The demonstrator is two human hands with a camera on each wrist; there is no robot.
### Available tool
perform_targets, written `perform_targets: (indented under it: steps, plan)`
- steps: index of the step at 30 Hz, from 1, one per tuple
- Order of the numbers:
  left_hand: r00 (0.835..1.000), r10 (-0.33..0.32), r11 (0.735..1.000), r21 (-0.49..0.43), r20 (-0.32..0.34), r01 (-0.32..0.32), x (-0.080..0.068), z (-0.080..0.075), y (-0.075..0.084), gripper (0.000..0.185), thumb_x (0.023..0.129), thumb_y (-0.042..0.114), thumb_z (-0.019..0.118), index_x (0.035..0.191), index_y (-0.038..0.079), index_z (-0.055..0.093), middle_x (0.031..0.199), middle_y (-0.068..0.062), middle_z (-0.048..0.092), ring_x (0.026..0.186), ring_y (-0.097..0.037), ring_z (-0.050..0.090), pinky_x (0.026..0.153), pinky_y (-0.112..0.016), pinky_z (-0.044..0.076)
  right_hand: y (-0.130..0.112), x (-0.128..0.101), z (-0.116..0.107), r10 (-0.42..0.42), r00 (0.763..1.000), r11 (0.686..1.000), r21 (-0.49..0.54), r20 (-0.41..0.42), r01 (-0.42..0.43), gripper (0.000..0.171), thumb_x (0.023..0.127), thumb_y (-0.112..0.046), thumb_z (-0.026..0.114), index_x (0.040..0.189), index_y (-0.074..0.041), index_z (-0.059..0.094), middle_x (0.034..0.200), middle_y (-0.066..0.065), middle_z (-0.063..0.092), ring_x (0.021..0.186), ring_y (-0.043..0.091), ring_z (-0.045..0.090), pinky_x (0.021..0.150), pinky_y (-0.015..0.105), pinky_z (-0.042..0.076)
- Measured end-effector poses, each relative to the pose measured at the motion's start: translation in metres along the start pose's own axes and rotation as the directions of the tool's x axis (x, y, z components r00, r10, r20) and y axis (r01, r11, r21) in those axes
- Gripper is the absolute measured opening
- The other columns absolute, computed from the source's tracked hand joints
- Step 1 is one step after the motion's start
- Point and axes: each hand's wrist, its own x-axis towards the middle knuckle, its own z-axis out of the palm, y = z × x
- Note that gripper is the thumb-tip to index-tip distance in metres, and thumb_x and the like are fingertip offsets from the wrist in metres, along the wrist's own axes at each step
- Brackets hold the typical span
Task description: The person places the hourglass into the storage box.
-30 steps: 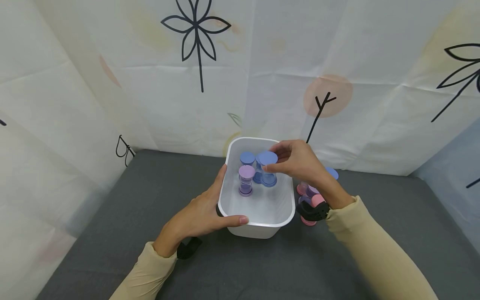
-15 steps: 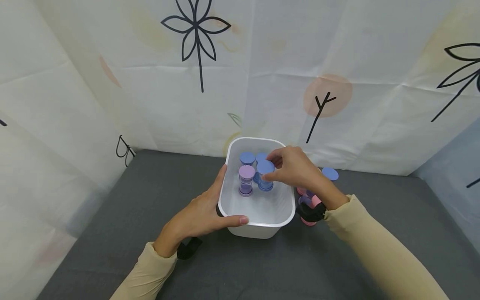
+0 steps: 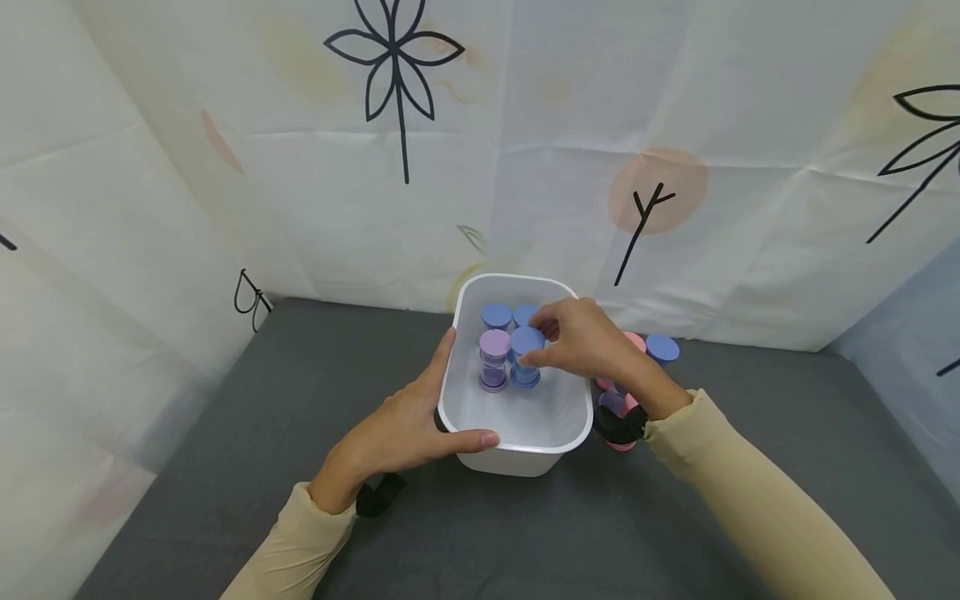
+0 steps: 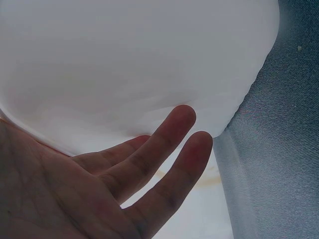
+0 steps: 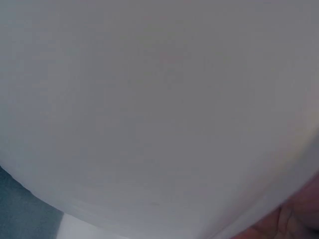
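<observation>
No readable text, labels or numbers — only drawn motifs.

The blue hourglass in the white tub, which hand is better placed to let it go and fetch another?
Right hand: it pinches the blue hourglass, near the loose timers. Left hand grips the white tub.

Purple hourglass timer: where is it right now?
Head view: the purple hourglass timer stands upright inside the white tub, toward its left wall, directly left of the blue timer that the right hand pinches.
</observation>
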Motion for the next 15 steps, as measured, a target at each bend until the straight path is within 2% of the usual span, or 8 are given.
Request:
perform_targets:
  steps: [5, 15]
  plan:
    - [1.0, -0.002, 1.0, 0.002, -0.002, 0.002, 0.0007, 0.0006, -0.0006, 0.126, 0.077, 0.058, 0.084, 0.158, 0.049, -0.012, 0.157, 0.006, 0.037, 0.12, -0.014, 0.056, 0.096, -0.047, 0.045, -0.0006, 0.0015, 0.0011, -0.005, 1.0, 0.999, -0.046, 0.017, 0.006, 0.049, 0.077, -0.024, 0.09, 0.115, 0.002, 0.074, 0.101, 0.011, 0.074, 0.094, 0.027, 0.066, 0.086, 0.044, 0.055]
    - [0.999, -0.035, 0.999, 0.02, -0.002, 0.035, -0.0009, 0.0003, 0.0, 0.127, 0.076, 0.059, 0.084, 0.158, 0.048, -0.013, 0.156, 0.013, 0.035, 0.12, -0.01, 0.055, 0.097, -0.047, 0.045, -0.0011, 0.0044, 0.0058, -0.011, 0.999, 0.99, -0.138, 0.032, 0.016, 0.045, 0.078, -0.022, 0.09, 0.112, 0.002, 0.075, 0.1, 0.012, 0.074, 0.092, 0.028, 0.067, 0.086, 0.045, 0.055]
